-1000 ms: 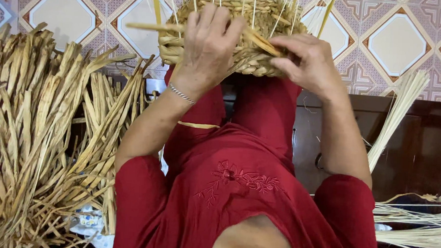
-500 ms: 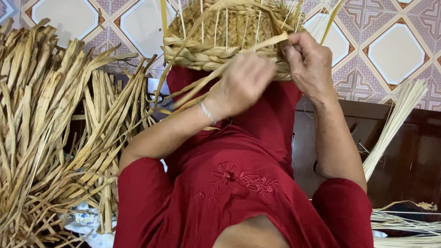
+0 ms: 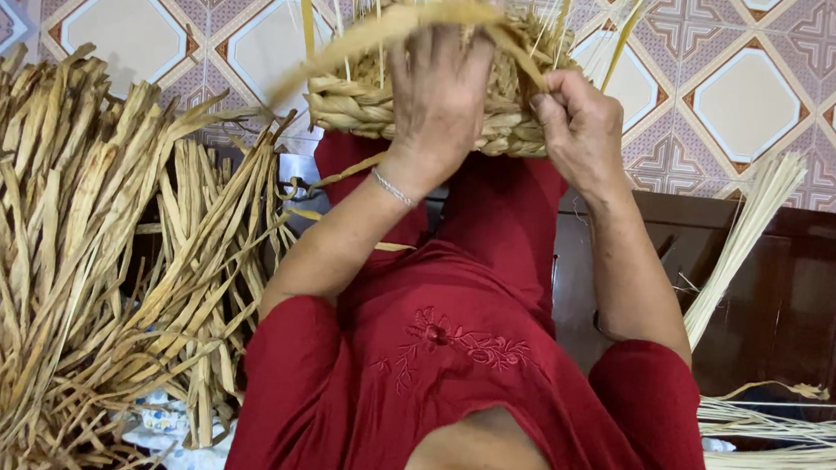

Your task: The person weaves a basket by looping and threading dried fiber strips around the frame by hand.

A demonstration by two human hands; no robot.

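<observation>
A half-woven straw basket [image 3: 367, 106] rests on my red-clothed knees, thin upright stakes sticking out of its braided rim. My left hand [image 3: 438, 90], a thin bracelet on its wrist, lies over the front of the basket and grips a wide flat straw strand [image 3: 351, 39] that arcs across the top. To the right, my right hand [image 3: 582, 129] pinches the same strand against the rim. The hands hide much of the basket's middle.
A big heap of dried flat straw strips [image 3: 79, 248] fills the left side. A bundle of thin pale stalks [image 3: 747, 231] leans over a dark wooden surface [image 3: 801, 289] at right, more stalks [image 3: 785, 448] below. Patterned floor tiles [image 3: 762, 100] lie beyond.
My left hand has come back up from below the rim onto the basket front, pulling the flat strand up and over the top. The right hand stayed at the rim.
</observation>
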